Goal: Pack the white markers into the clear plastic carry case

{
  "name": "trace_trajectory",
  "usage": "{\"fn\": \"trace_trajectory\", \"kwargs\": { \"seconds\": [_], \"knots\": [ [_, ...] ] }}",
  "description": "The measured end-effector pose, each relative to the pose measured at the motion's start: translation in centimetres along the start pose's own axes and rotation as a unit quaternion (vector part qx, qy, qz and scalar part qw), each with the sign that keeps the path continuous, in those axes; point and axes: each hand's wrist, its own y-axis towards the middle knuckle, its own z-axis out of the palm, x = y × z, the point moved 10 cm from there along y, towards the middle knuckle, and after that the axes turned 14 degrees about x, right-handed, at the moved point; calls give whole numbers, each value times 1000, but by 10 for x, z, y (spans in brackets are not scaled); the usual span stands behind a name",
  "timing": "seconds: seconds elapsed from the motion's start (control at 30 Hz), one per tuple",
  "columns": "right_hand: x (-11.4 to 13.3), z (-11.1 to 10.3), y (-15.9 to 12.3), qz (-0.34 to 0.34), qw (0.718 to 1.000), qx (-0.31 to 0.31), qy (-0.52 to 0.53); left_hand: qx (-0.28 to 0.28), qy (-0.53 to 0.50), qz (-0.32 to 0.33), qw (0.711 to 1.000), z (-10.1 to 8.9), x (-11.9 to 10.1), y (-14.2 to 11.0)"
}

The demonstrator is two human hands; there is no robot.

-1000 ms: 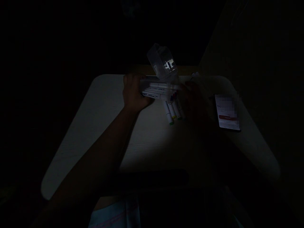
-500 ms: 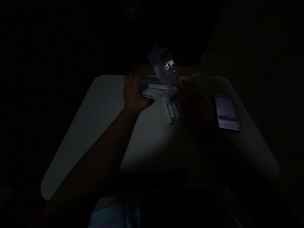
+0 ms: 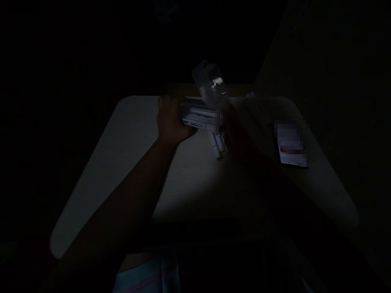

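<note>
My left hand [image 3: 171,120] is wrapped round a clear plastic case [image 3: 201,104] that lies on its side with its mouth to the right. Several white markers [image 3: 198,117] are inside it. Its clear lid [image 3: 210,83] hangs open above the mouth. Close against that mouth is my right hand [image 3: 238,134], in deep shadow, its fingers seeming stretched out and holding nothing I can see. Below the mouth, a few loose markers [image 3: 216,146] with green and yellow ends lie on the table, partly hidden by the right hand.
The pale table [image 3: 128,154] has rounded corners and a dark slot [image 3: 195,228] near its front edge. A lit phone [image 3: 291,144] lies at the right. More white markers [image 3: 251,96] rest near the back edge. The surroundings are very dark.
My right hand has moved left, up to the case's mouth, and now covers more of the loose markers. The left hand and the case have hardly moved.
</note>
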Motion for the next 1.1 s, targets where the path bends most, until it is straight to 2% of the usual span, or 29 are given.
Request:
{"fn": "trace_trajectory", "kwargs": {
  "seconds": [0.23,0.37,0.67,1.1],
  "knots": [
    [-4,0,0,0,1000,-6,0,-18,18,-5,1000,-3,1,-1],
    [-3,2,0,-6,1000,10,18,-5,17,-13,1000,-1,3,1],
    [-6,-1,1,-21,1000,-3,21,5,-3,-20,1000,2,6,0],
    [-8,-16,-3,24,999,-31,-23,-1,7,-15,1000,-1,2,1]
  ]
}}
